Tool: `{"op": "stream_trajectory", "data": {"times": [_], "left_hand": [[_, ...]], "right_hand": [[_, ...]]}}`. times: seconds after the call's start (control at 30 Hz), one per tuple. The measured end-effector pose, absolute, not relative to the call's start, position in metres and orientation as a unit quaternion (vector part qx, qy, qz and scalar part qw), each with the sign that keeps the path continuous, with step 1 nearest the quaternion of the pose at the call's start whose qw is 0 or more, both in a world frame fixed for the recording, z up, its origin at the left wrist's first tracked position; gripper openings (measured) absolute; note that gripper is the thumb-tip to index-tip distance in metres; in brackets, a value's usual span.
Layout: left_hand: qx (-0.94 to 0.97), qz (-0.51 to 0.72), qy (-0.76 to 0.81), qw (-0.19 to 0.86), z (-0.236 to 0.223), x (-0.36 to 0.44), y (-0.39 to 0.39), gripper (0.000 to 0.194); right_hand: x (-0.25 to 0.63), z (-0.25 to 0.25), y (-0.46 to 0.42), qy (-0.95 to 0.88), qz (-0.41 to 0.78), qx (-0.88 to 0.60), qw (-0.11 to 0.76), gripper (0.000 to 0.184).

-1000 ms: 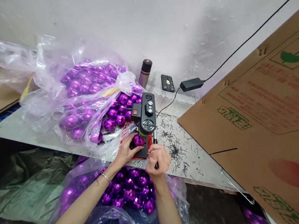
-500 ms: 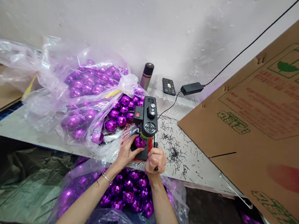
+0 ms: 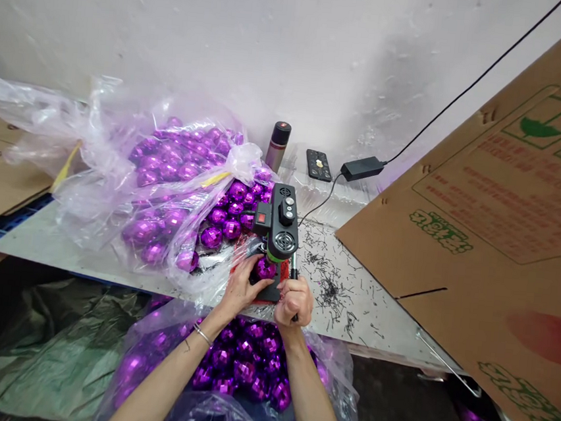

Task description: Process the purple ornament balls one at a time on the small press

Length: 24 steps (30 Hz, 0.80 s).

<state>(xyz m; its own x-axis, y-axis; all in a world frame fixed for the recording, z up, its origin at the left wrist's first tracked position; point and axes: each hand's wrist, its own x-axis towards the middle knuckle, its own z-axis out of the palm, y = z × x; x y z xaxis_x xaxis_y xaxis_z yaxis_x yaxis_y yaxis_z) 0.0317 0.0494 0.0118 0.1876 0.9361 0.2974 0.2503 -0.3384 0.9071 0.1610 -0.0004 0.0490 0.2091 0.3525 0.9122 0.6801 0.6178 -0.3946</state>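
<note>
Purple faceted ball (image 3: 265,268), just below frame center, sits between the thumb and fingers of our left hand (image 3: 241,287), while our right hand (image 3: 295,302) is closed around a lever handle (image 3: 294,274). A black machine (image 3: 284,224) overhangs it; farther back, above center, we see a bottle (image 3: 277,149) and phone (image 3: 319,166).

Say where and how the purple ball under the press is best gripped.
Probably around its sides, from the left: the purple ball is round, the black press head sits over its top, and the right hand on the lever crowds its right.
</note>
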Motion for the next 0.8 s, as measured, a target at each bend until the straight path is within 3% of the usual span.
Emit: {"op": "stream_trajectory", "data": {"times": [0.23, 0.57, 0.8], "left_hand": [[0.679, 0.462, 0.44, 0.363, 0.011, 0.032, 0.048, 0.055], [0.677, 0.465, 0.445, 0.359, 0.01, 0.03, 0.048, 0.06], [0.801, 0.447, 0.341, 0.207, -0.01, -0.007, -0.039, 0.066]], "right_hand": [[0.164, 0.053, -0.002, -0.665, -0.153, -0.408, 0.606, 0.035], [0.156, 0.152, -0.008, -0.588, -0.022, -0.477, 0.653, 0.035], [0.151, 0.144, -0.01, -0.583, -0.032, -0.462, 0.668, 0.034]]}}
